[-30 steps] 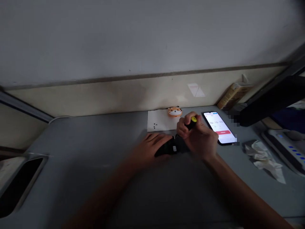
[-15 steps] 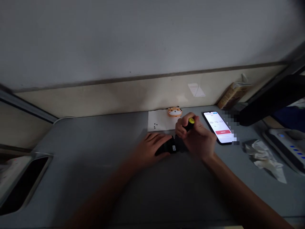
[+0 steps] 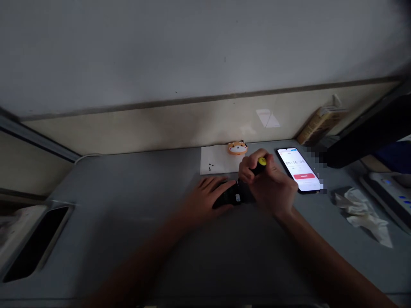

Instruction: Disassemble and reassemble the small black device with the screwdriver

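My left hand (image 3: 207, 197) is closed around a flat black device (image 3: 229, 195) on the desk, its fingers along the far edge and the thumb along the near one. A small pale label shows at the device's right end. Fist-like, my right hand (image 3: 272, 188) grips a screwdriver (image 3: 260, 165) with a dark handle and a yellow end cap facing up. Its tip is hidden behind the hand, beside the device's right end. Beyond my hands lies a white sheet of paper (image 3: 218, 159), with several tiny black bits (image 3: 210, 167) like screws on it.
An orange dog-face case (image 3: 237, 147) sits at the paper's far edge. To the right are a lit phone (image 3: 298, 169) showing a timer, crumpled tissue (image 3: 362, 214), a leaning carton (image 3: 321, 124) and a grey device (image 3: 391, 201). A dark-screened phone-like slab (image 3: 37, 244) lies at left.
The whole view has shifted slightly, so the desk items appear a little further right. Both hands keep their holds, and the screwdriver stays upright at the device's right end.
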Demonstrator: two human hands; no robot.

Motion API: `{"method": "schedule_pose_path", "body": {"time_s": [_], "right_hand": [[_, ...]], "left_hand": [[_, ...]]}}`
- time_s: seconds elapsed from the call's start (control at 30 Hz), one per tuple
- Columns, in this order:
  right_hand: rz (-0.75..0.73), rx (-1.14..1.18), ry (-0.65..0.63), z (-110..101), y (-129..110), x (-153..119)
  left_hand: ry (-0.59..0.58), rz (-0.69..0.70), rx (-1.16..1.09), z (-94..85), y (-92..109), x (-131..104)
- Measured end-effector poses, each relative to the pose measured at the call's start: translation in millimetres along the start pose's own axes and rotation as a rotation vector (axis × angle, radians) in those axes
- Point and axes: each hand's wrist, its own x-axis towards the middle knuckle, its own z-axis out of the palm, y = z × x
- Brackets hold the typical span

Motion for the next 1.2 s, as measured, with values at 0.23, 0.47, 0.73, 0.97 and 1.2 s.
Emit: {"method": "schedule_pose_path", "body": {"time_s": [0.23, 0.47, 0.73, 0.97, 1.2], "right_hand": [[0.004, -0.010, -0.024, 3.6, 1.6, -1.3], [-0.027, -0.065, 0.029, 5.5, 0.0, 0.2], [-0.024, -0.043, -0.017, 3.5, 3.5, -2.1], [-0.007, -0.027, -0.006, 5.2, 0.8, -1.3], [-0.005, -0.039, 0.028, 6.3, -1.2, 0.3]], "left_hand": [[0.002, 0.007, -0.022, 0.0, -0.1, 0.8], [-0.006, -0.026, -0.013, -2.2, 2.0, 1.2], [-0.005, -0.025, -0.002, -1.1, 0.9, 1.6], [0.002, -0.020, -0.021, -1.1, 1.1, 0.8], [-0.005, -0.025, -0.012, -1.3, 1.3, 0.5]]}}
